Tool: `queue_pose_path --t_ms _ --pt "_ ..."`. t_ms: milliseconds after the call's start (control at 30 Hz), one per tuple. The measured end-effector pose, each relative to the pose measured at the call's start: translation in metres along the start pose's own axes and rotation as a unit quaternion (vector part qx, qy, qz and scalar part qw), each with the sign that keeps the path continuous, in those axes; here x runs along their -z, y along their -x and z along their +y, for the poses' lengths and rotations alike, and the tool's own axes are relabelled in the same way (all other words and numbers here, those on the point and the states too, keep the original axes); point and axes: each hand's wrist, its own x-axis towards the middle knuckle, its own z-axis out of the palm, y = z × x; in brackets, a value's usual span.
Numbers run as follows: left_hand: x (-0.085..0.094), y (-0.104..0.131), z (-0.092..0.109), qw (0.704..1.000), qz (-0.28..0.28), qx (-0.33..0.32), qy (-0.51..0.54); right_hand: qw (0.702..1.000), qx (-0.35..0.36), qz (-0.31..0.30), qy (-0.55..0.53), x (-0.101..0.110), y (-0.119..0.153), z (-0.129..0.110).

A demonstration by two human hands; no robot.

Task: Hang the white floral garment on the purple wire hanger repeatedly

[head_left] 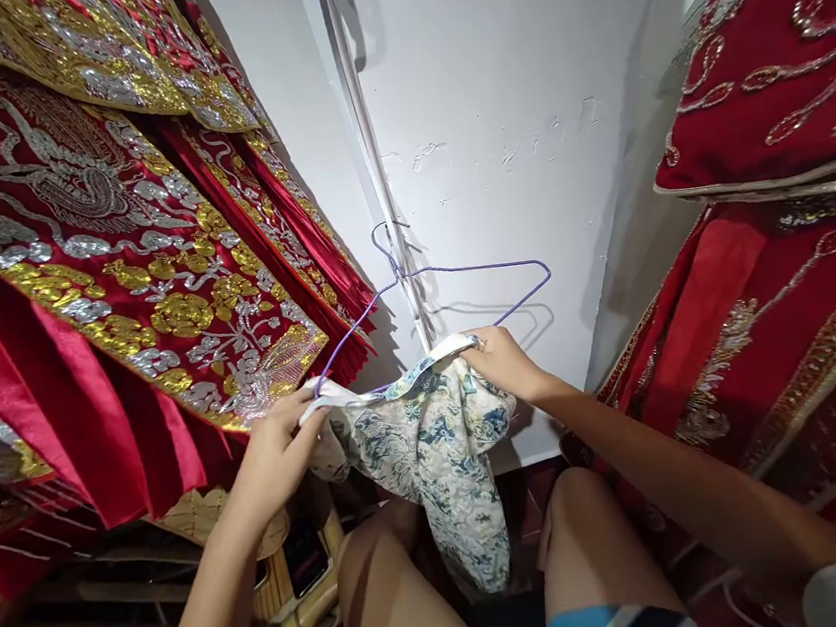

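A light-coloured garment (454,460) with a blue and green floral print hangs bunched in front of my knees. My left hand (279,455) pinches its upper left edge, close to the lower left corner of a purple wire hanger (484,266). The upper right edge is gripped by my right hand (506,359), near the hanger's right arm. The hanger's left end reaches the cloth by my left fingers, and its lower bar passes partly behind the fabric. Its hook is at a thin white pipe on the wall. The garment's exact kind is unclear.
Red costumes with gold and silver sequins (184,315) hang close on the left. Another beaded red costume (778,101) hangs on the right. A white wall (481,75) stands ahead. Below left, a phone-like dark object (308,557) lies on a bamboo seat (273,597).
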Motion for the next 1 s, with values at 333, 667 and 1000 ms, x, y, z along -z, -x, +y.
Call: queue_pose_path --t_ms 333,667,1000 --pt "-0.025 -0.052 0.043 0.992 0.112 -0.057 0.022 0.997 -0.048 -0.014 -0.053 -0.013 0.005 0.001" --pt "-0.027 -0.073 0.036 0.994 0.094 -0.051 0.016 0.990 -0.010 0.140 0.025 0.047 -0.003 0.021" --pt "-0.030 -0.075 0.044 0.996 0.077 -0.052 -0.003 0.978 -0.009 0.143 0.153 0.086 -0.041 0.030"
